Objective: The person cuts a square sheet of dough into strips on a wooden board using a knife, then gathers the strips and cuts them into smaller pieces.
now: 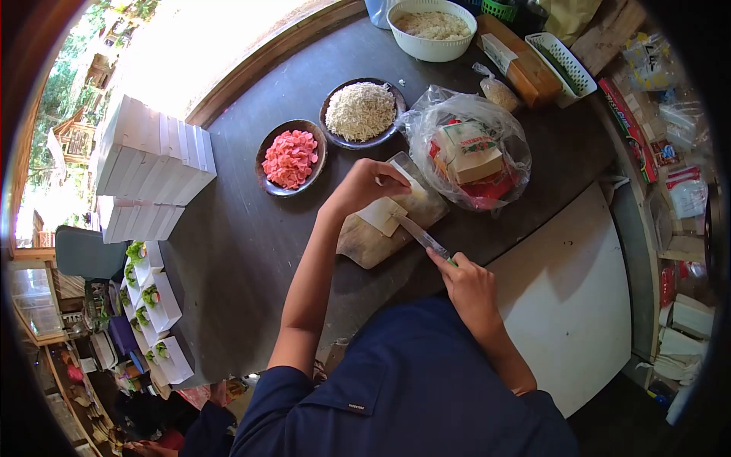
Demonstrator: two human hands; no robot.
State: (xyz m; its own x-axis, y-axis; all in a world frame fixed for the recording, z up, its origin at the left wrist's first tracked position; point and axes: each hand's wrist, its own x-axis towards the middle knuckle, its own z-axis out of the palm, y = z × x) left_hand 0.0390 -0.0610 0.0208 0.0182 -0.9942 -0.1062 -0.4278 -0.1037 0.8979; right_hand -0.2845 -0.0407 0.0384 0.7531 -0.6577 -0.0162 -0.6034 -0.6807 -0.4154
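My right hand [470, 289] is closed round the handle of a knife [425, 238]. Its blade tip reaches a flat, pale, squarish piece [383, 216] on the cutting board [364, 245]. Above the board's far part hangs my left hand [371, 185], thumb and fingers pinched together; whatever is between the fingertips is too small to make out. Just beyond the board, a clear plastic bag [514, 141] holds a carton [468, 151] and red packaging. Two dark bowls stand further back, one with pink pieces [289, 158], the other with whitish shreds [360, 112].
White boxes [156, 152] are stacked at the left edge. Below them, open boxes [158, 308] hold green leaves. A white basin [434, 49], a wooden block [525, 68] and a white basket [561, 72] stand at the back right. Another person's sleeve [205, 430] shows at lower left.
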